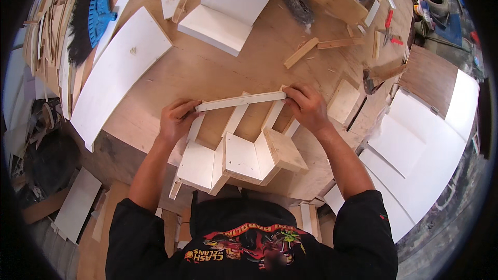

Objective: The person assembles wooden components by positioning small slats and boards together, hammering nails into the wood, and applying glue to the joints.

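Observation:
A narrow white wooden strip [244,100] spans between my two hands, slightly higher at its right end. My left hand [177,119] pinches the strip's left end between thumb and fingers. At the other end my right hand [307,106] grips it the same way. Under and in front of the strip stands a small stepped wooden frame [243,155], with white faces and bare wood edges, close to my body. The strip lies across the far ends of the frame's white slats; whether it touches all of them I cannot tell.
The wooden worktable [207,67] holds a white L-shaped piece [223,15], a large white panel [124,67], wood offcuts [301,53], a hammer [381,77] and red-handled pliers [388,27]. A blue brush [99,13] lies at the far left. White boards [415,145] lean at the right.

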The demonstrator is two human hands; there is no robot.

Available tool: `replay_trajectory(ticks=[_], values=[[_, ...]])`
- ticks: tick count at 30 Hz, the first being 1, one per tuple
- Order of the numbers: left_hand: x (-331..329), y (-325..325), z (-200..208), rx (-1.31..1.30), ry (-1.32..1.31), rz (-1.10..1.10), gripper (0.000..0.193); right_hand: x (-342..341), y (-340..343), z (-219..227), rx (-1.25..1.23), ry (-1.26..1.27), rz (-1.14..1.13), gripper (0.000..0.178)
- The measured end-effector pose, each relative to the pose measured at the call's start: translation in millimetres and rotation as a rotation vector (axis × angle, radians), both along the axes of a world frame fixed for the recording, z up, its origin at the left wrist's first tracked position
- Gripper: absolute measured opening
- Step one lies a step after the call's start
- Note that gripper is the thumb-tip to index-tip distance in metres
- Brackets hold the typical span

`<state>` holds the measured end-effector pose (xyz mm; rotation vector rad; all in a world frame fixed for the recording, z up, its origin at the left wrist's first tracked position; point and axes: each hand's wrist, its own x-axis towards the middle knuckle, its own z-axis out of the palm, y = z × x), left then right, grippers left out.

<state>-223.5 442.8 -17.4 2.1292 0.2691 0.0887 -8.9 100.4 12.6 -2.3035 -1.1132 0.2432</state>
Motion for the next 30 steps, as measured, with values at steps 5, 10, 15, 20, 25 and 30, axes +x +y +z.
replay_trajectory(ticks=[5, 10, 15, 20, 25, 30], values=[[-1.8, -1.2, -4.8, -0.025, -0.005, 0.005, 0.036, 0.1, -0.5, -4.5, 0.056, 0.108, -0.044, 0.030], [-3.5, -2.2, -1.5, -0.002, 0.028, 0.026, 0.037, -4.6, -4.2, -9.3, 0.084, 0.209, -0.098, 0.031], [-2.2, -2.3, -5.6, -0.022, -0.022, 0.025, 0.035, -0.2, -1.3, -2.2, 0.097, 0.224, -0.090, 0.033], [-3.1, 2.1, -2.0, -0.036, 0.025, -0.008, 0.038, 1.0, -1.6, -3.6, 0.080, 0.221, -0.073, 0.035], [-0.2, 2.9, 0.8, -0.060, 0.066, -0.003, 0.037, 0.7, -1.4, -2.4, 0.079, 0.286, -0.104, 0.037], [5.3, 2.8, 2.4, -0.050, 0.053, -0.009, 0.033, 6.3, -2.5, 1.2, 0.076, 0.294, -0.067, 0.037]])
